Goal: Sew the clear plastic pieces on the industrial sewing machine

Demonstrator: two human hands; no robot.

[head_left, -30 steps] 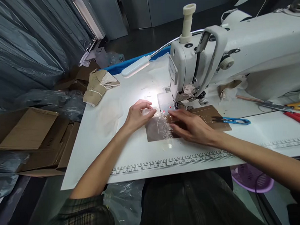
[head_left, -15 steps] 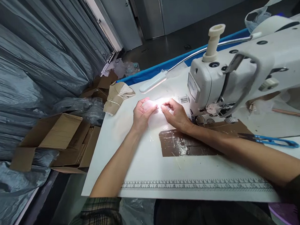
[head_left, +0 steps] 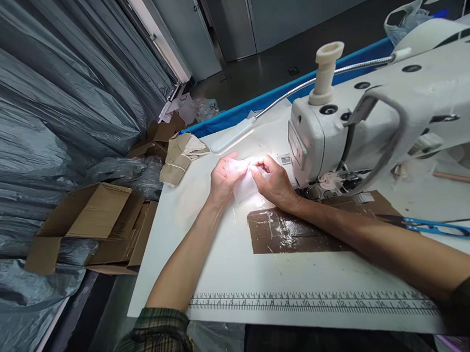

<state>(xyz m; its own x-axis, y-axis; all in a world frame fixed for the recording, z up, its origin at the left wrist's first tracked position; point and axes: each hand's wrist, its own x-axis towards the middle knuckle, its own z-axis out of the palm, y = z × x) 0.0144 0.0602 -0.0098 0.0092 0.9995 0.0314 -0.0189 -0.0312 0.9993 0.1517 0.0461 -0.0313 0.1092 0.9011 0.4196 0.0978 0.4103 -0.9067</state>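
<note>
A thin, whitish sheer piece of fabric [head_left: 243, 190] hangs between my two hands, brightly lit and partly washed out. My left hand [head_left: 222, 180] pinches it between thumb and fingers. Close beside it, my right hand [head_left: 273, 182] grips the same piece with thumb and forefinger, the fingertips of both hands nearly touching. Just right of my hands stands the white sewing machine [head_left: 315, 136], its needle area near my right wrist. Under my right forearm lies a brown taped cardboard piece [head_left: 288, 233] on the white table.
A lamp [head_left: 233, 136] on a bendable metal neck shines over the hands. Blue thread snips [head_left: 443, 226] lie at the right. A folded cardboard-and-cloth bundle [head_left: 179, 157] sits on the left table edge. A printed ruler [head_left: 306, 302] runs along the front. Open cartons [head_left: 100, 213] stand left.
The fingertips of both hands have come closer together, and more of the sheer fabric now hangs below them. The whole view has shifted slightly.
</note>
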